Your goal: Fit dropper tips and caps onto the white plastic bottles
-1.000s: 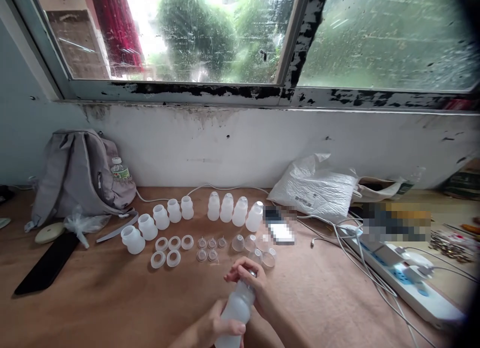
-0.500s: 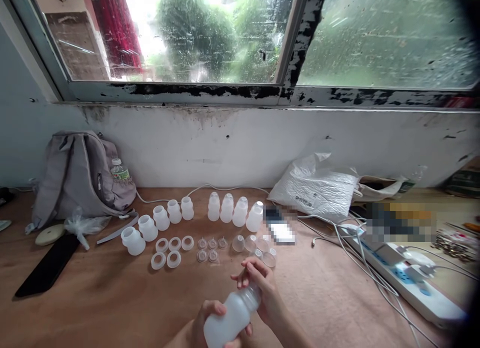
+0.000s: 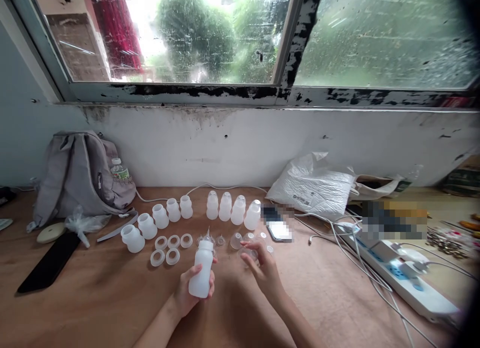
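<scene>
Milky plastic: left hand (image 3: 190, 289) is grasping the white bottle (image 3: 201, 278) around its body, holding it nearly upright above the brown tabletop (image 3: 93, 313); a clear pointed tip (image 3: 208, 232) is showing above the neck, whether fitted or behind I cannot tell. Right hand (image 3: 264, 270) is hovering at the clear domed caps (image 3: 236, 241), fingers parted; contact is not showing clearly. Judgement: good handling is meaning a steady, unsqueezed left grip, bottle axis vertical, and light rim pinches sparing neighbouring caps. Farther back, four dome-topped bottles (image 3: 225, 208) are standing in line.
</scene>
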Available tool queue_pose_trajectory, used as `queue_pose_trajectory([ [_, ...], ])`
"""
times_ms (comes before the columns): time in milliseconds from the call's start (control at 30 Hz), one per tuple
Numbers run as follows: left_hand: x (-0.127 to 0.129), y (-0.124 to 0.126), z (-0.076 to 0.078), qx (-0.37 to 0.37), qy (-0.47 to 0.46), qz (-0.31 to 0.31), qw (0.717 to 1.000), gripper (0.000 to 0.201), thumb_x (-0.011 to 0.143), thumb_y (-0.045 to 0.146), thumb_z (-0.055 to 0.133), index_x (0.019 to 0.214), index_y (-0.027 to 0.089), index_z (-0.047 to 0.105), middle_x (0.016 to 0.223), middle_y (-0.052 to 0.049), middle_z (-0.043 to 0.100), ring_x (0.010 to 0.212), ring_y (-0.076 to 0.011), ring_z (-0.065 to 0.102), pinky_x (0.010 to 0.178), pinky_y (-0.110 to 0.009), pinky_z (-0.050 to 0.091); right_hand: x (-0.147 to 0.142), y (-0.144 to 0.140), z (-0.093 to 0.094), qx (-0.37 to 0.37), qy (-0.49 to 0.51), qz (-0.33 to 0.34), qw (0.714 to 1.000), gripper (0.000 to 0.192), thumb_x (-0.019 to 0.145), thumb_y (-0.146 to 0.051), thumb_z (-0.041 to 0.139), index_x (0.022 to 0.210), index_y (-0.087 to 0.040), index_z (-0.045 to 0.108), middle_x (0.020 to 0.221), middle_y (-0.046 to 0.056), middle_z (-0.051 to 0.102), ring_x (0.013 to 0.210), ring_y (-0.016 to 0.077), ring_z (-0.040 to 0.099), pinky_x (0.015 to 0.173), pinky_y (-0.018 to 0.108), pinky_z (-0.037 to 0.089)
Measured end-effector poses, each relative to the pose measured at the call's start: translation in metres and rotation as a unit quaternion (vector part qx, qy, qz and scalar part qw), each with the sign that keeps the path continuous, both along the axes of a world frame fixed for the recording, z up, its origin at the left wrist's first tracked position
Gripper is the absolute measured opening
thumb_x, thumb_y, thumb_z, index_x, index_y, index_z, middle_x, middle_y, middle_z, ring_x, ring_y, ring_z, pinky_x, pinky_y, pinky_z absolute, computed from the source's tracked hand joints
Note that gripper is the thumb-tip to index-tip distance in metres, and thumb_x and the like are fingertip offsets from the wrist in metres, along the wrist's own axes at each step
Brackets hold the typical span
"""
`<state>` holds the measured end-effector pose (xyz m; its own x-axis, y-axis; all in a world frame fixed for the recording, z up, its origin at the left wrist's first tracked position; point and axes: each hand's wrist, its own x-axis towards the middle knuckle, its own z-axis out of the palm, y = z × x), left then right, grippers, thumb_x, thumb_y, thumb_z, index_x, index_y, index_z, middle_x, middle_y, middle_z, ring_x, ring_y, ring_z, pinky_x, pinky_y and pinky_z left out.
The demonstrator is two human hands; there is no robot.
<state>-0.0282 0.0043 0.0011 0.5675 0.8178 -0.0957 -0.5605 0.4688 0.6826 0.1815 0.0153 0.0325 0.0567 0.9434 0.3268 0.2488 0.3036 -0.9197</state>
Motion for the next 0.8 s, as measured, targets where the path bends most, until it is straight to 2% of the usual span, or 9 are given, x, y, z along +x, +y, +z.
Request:
queue_pose_trajectory([
  [100,0.0,-0.002,0.003,-0.009,0.016,0.009,1.0,0.044,0.079,0.043,0.044,0.111,0.013,0.044,0.067,-0.001,0.05,0.05,-0.0109,0.05,0.041,-0.02,0.03,-0.008,-0.003,-0.01,0.055,-0.143,0.016,0.988,0.016,0.072,-0.034,0.063,0.085,-0.025,0.062,0.095,0.008,0.057,0.09,0.0256,0.054,0.072,0.037,0.046],
  [167,0.0,-0.002,0.006,-0.018,0.019,0.019,0.999,0.043,0.079,0.042,0.045,0.111,0.014,0.044,0.068,-0.001,0.051,0.051,-0.0107,0.05,0.041,-0.02,0.03,-0.01,-0.004,-0.016,0.071,-0.202,0.025,0.977,0.015,0.072,-0.032,0.062,0.086,-0.027,0.064,0.09,0.007,0.055,0.085,0.0246,0.054,0.071,0.037,0.047],
  [367,0.0,0.0,0.009,-0.031,0.017,0.046,0.998,0.041,0.08,0.039,0.045,0.111,0.013,0.043,0.069,-0.002,0.052,0.052,-0.011,0.05,0.041,-0.02,0.032,-0.008,0.001,-0.029,0.07,-0.247,0.054,0.965,0.026,0.08,-0.021,0.05,0.105,-0.027,0.056,0.103,0.007,0.059,0.096,0.0244,0.054,0.081,0.042,0.045],
  [467,0.0,0.0,0.01,-0.033,0.022,0.045,0.998,0.045,0.078,0.04,0.047,0.114,0.014,0.042,0.07,-0.002,0.052,0.052,-0.0112,0.051,0.042,-0.02,0.033,-0.005,0.003,-0.033,0.105,-0.31,0.038,0.944,0.024,0.08,-0.017,0.049,0.101,-0.027,0.058,0.101,0.005,0.062,0.101,0.0254,0.053,0.095,0.052,0.03],
  [567,0.001,-0.002,0.01,-0.028,0.03,0.042,0.998,0.048,0.077,0.042,0.049,0.116,0.015,0.041,0.07,-0.002,0.053,0.053,-0.0115,0.052,0.043,-0.02,0.033,-0.002,0.005,-0.033,0.131,-0.376,-0.003,0.917,0.025,0.077,-0.016,0.052,0.097,-0.029,0.06,0.105,0.004,0.061,0.106,0.0282,0.049,0.097,0.058,0.017],
  [633,0.002,-0.003,0.009,-0.018,0.038,0.044,0.998,0.048,0.077,0.041,0.05,0.116,0.015,0.042,0.071,-0.002,0.053,0.055,-0.0121,0.052,0.044,-0.02,0.033,0.0,0.005,-0.03,0.137,-0.39,-0.034,0.91,0.027,0.076,-0.016,0.052,0.099,-0.03,0.06,0.11,0.005,0.059,0.109,0.0299,0.046,0.096,0.059,0.016],
  [700,0.004,-0.004,0.009,0.002,0.057,0.051,0.997,0.046,0.076,0.04,0.05,0.114,0.015,0.044,0.072,-0.003,0.054,0.057,-0.0132,0.053,0.045,-0.021,0.034,0.001,0.004,-0.025,0.15,-0.373,-0.05,0.914,0.032,0.077,-0.017,0.05,0.106,-0.029,0.057,0.112,0.005,0.057,0.111,0.0299,0.044,0.097,0.058,0.015],
  [733,0.005,-0.005,0.008,0.018,0.075,0.057,0.995,0.044,0.076,0.04,0.051,0.111,0.015,0.046,0.073,-0.003,0.055,0.058,-0.0136,0.053,0.047,-0.022,0.035,0.0,0.002,-0.022,0.158,-0.349,-0.05,0.922,0.034,0.078,-0.018,0.049,0.109,-0.029,0.055,0.112,0.006,0.057,0.111,0.0294,0.043,0.097,0.057,0.017],
  [800,0.007,-0.007,0.008,0.069,0.133,0.077,0.986,0.039,0.073,0.04,0.054,0.101,0.013,0.052,0.072,-0.004,0.055,0.058,-0.0138,0.052,0.051,-0.024,0.037,-0.004,-0.005,-0.017,0.159,-0.278,-0.037,0.947,0.034,0.08,-0.02,0.046,0.113,-0.026,0.052,0.109,0.007,0.058,0.106,0.0273,0.047,0.094,0.05,0.028],
])
